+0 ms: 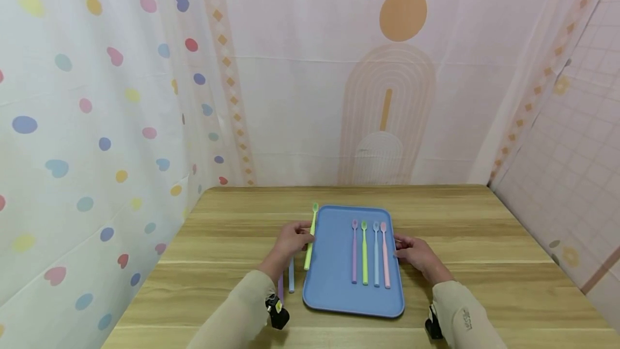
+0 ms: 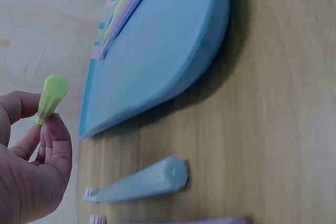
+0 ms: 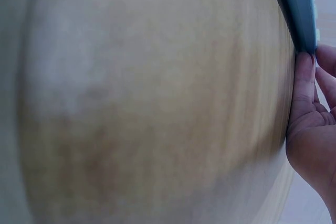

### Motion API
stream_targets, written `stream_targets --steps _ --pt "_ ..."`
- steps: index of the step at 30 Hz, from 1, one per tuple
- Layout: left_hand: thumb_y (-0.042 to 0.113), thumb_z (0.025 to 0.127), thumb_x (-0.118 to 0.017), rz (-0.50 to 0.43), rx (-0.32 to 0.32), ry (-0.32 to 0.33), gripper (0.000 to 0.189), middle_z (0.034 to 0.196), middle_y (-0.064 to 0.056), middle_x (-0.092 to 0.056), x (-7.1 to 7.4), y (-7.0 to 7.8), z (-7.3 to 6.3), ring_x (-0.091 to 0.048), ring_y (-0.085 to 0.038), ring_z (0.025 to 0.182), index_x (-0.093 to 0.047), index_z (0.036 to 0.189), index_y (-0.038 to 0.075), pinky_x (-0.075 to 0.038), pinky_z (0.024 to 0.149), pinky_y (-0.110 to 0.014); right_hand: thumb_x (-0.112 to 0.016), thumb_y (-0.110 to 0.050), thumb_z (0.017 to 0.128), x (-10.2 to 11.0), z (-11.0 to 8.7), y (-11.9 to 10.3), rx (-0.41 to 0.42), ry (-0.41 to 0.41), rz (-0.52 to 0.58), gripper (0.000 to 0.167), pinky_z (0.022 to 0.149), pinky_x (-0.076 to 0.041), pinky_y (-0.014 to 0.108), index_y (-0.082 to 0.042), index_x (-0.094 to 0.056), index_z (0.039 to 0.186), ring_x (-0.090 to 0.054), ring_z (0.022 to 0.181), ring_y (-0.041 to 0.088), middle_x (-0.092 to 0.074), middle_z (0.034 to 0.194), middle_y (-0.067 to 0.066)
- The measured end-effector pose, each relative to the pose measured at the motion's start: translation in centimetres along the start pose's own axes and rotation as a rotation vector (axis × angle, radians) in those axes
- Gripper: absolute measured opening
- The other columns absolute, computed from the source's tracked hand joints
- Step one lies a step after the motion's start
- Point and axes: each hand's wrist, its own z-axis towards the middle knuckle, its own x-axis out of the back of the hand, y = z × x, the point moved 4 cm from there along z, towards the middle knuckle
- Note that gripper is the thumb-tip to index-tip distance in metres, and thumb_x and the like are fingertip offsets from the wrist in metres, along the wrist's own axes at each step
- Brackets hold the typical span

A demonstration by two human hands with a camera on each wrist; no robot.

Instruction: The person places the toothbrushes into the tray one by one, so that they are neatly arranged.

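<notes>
My left hand [image 1: 292, 238] pinches a yellow-green toothbrush [image 1: 308, 256] between thumb and fingers, raised beside the left rim of a blue tray [image 1: 331, 273]. In the left wrist view the butt of its handle [image 2: 54, 88] points toward the camera. Side by side on the tray's right half lie a purple toothbrush [image 1: 354, 257], a green toothbrush [image 1: 365, 257], a light blue toothbrush [image 1: 376, 260] and a pink toothbrush [image 1: 385, 260]. At the tray's right edge, my right hand [image 1: 418, 256] grips the rim with thumb and fingers.
On the wooden table [image 1: 223, 263], left of the tray, lie another light blue toothbrush [image 2: 142, 182] and another purple toothbrush [image 1: 280, 288], partly hidden by my left arm in the head view. Patterned curtains [image 1: 300, 96] hang behind the table and at both sides.
</notes>
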Motion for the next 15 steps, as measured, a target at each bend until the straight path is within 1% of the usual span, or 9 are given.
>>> stream_targets --steps 3,9,15 --pt "-0.008 0.083 -0.068 -0.007 0.005 -0.006 0.043 0.088 -0.007 -0.058 -0.5 -0.1 -0.1 -0.054 -0.015 0.076 -0.062 0.125 -0.008 -0.052 0.066 -0.028 -0.064 0.007 0.087 0.0 0.1 0.0 -0.002 -0.001 0.0 0.055 0.085 -0.055 0.038 0.011 -0.048 0.14 -0.057 0.102 0.027 -0.058 0.117 0.023" --pt "-0.008 0.082 -0.068 -0.011 -0.02 -0.014 0.041 0.088 -0.009 -0.06 -1.8 -0.1 -0.1 -0.054 -0.015 0.072 -0.063 0.123 -0.009 -0.051 0.063 -0.027 -0.064 0.007 0.087 0.0 0.1 0.0 -0.002 0.001 -0.009 0.054 0.085 -0.055 0.038 0.011 -0.048 0.139 -0.057 0.102 0.028 -0.059 0.117 0.023" --pt "-0.008 0.081 -0.067 -0.037 -0.014 -0.019 0.041 0.088 -0.01 -0.061 -3.3 -0.1 -0.2 -0.056 -0.014 0.071 -0.062 0.122 -0.011 -0.054 0.065 -0.028 -0.064 0.007 0.087 0.0 0.0 -0.1 0.0 -0.003 -0.003 0.054 0.085 -0.055 0.038 0.012 -0.048 0.139 -0.058 0.103 0.028 -0.059 0.118 0.024"
